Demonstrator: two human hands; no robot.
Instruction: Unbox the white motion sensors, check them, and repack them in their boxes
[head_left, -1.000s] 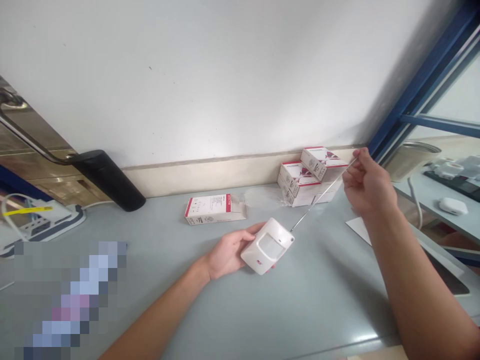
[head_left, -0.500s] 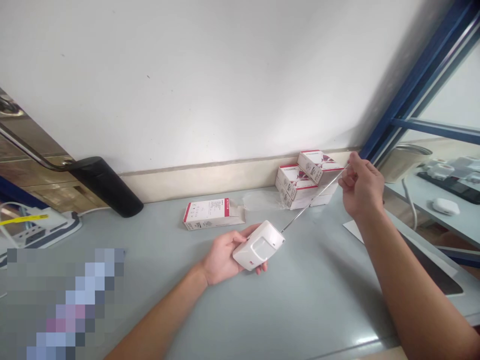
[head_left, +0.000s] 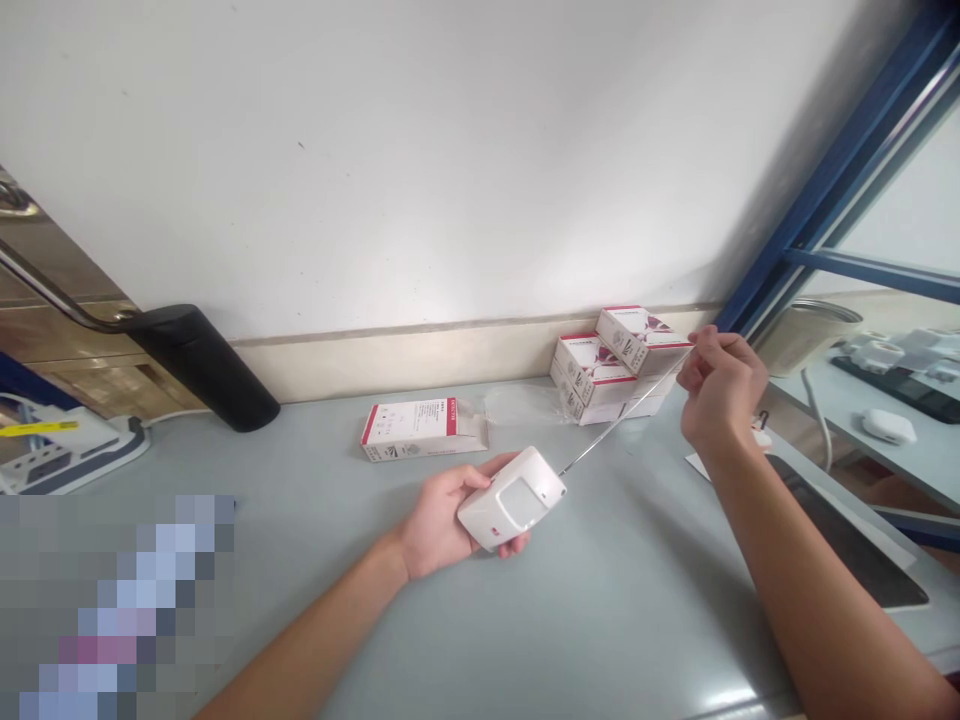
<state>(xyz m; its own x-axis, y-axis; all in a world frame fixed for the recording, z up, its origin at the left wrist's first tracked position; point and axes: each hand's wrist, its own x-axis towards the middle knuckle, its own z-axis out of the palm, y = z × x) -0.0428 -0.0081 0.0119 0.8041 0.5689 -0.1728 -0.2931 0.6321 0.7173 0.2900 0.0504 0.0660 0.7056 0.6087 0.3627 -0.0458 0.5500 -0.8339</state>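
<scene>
The white sensor point(head_left: 514, 500) has turned slightly, clasped in the left hand point(head_left: 439, 525), the right hand point(head_left: 724, 385) apparently pinching its antenna point(head_left: 622, 420).

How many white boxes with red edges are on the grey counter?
4: one open box lying flat, three piled boxes against the skirting; the pile may hide more.

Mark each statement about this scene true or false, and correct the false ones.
1. The left hand holds the white motion sensor. True.
2. The right hand is empty. False: it pinches the end of the thin metal antenna that extends from the sensor.
3. The stacked white cartons stand by the beige skirting. True.
4. The single carton on the grey tabletop is sealed shut. False: its end flap is open.
</scene>
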